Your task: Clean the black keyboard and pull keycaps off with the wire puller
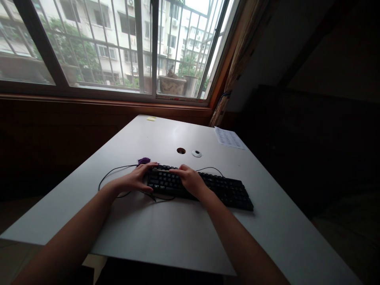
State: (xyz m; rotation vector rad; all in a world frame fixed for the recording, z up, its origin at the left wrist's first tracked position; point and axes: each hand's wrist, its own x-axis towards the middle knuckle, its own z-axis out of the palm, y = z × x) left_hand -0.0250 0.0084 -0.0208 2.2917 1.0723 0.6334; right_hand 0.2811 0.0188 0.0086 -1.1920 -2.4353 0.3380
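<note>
A black keyboard lies slanted on a white table. My left hand rests at the keyboard's left end, fingers stretched flat over its far corner. My right hand lies on the keys left of the middle, fingers extended toward the far row. Neither hand holds anything. A thin black cable loops on the table left of the keyboard and under my left wrist. A small purple object sits just beyond my left fingertips.
A round cable hole and its white cap lie beyond the keyboard. A printed sheet is at the far right edge, a yellow note at the far edge. A barred window is behind, with dark furniture at right.
</note>
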